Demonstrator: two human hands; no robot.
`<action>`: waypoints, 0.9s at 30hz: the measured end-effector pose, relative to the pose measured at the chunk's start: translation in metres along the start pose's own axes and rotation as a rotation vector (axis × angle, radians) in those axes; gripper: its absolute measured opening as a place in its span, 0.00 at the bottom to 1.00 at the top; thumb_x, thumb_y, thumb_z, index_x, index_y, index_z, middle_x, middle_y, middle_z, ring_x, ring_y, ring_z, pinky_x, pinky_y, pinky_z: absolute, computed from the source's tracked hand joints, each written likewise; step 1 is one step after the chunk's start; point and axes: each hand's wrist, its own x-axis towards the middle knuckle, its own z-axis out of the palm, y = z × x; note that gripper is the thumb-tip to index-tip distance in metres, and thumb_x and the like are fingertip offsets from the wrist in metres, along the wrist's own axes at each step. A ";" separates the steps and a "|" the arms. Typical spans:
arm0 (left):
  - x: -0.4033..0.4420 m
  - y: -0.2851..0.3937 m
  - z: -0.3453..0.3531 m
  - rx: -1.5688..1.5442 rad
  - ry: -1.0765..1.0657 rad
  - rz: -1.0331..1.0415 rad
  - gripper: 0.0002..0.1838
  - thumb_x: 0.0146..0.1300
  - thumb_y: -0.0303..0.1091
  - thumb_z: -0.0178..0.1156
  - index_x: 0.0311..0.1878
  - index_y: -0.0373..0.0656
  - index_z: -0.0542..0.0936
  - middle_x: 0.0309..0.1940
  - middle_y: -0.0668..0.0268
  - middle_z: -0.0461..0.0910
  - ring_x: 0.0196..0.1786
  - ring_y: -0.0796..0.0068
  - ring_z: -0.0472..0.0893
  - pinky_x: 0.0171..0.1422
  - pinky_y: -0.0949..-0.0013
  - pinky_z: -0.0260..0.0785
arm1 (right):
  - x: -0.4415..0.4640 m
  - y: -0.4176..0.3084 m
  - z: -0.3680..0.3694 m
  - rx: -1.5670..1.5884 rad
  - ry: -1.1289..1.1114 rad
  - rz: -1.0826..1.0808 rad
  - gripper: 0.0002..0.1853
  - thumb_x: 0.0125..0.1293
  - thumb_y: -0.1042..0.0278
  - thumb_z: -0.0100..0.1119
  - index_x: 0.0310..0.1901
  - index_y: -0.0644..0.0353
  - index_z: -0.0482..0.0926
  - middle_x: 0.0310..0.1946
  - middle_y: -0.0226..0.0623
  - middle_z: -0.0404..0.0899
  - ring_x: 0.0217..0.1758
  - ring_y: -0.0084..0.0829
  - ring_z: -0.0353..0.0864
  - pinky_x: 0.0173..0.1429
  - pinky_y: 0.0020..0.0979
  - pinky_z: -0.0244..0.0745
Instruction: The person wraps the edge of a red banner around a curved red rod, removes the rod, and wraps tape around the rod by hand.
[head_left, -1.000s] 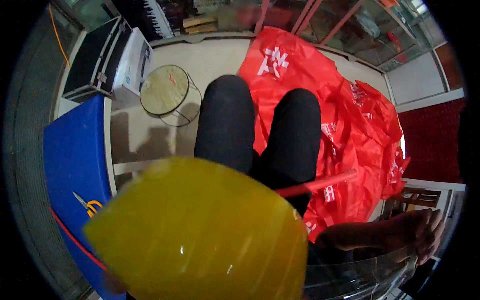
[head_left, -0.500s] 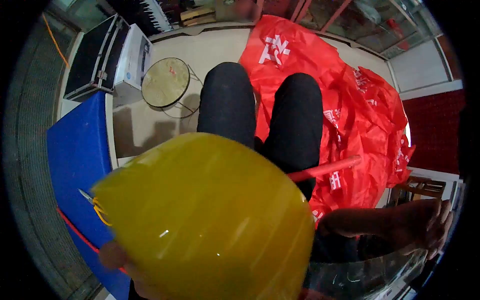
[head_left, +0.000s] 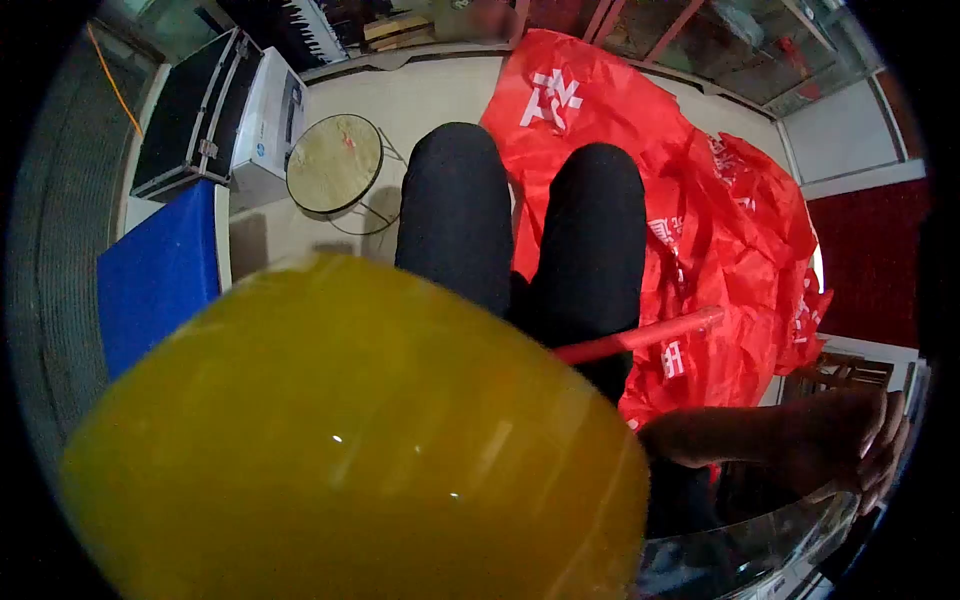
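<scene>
A large glossy yellow sheet or roll of tape, close to the camera, fills the lower left and centre. My left hand does not show; the yellow surface covers the place where it was seen earlier. My right hand is at the far right edge, its fingers curled on the end of a clear, shiny plastic film. That film stretches from the yellow thing's right side to the hand. A red stick lies just beyond the yellow thing, right of centre.
My dark-clad knees are ahead. Red plastic sheeting with white print spreads at the right. A round stool, a blue-topped surface, a white box and a black case stand at the left. Glass cabinets line the back.
The yellow thing has moved left and closer, growing larger in view and covering the scissors, the red cord and my left hand. My right hand has stayed nearly in place.
</scene>
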 end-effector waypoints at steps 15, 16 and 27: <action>0.105 -0.104 -0.137 1.195 0.779 -0.134 0.18 0.58 0.48 0.74 0.38 0.42 0.87 0.31 0.62 0.84 0.32 0.70 0.80 0.41 0.66 0.73 | 0.017 0.022 -0.021 -0.450 -0.287 0.249 0.05 0.67 0.70 0.54 0.41 0.59 0.70 0.38 0.36 0.64 0.43 0.33 0.65 0.47 0.38 0.64; 0.100 -0.128 -0.170 1.322 0.668 -0.115 0.20 0.59 0.52 0.71 0.40 0.43 0.87 0.34 0.62 0.85 0.34 0.67 0.81 0.43 0.64 0.72 | 0.023 0.017 -0.022 -0.525 -0.337 0.256 0.06 0.68 0.70 0.53 0.41 0.60 0.69 0.39 0.37 0.63 0.43 0.34 0.65 0.47 0.38 0.64; -0.006 -0.269 -0.297 1.444 0.236 -0.374 0.33 0.63 0.65 0.60 0.51 0.41 0.85 0.45 0.54 0.86 0.44 0.51 0.84 0.51 0.53 0.72 | 0.000 -0.036 -0.025 -0.942 -0.232 0.319 0.18 0.51 0.84 0.65 0.43 0.66 0.70 0.37 0.43 0.72 0.38 0.29 0.74 0.42 0.26 0.71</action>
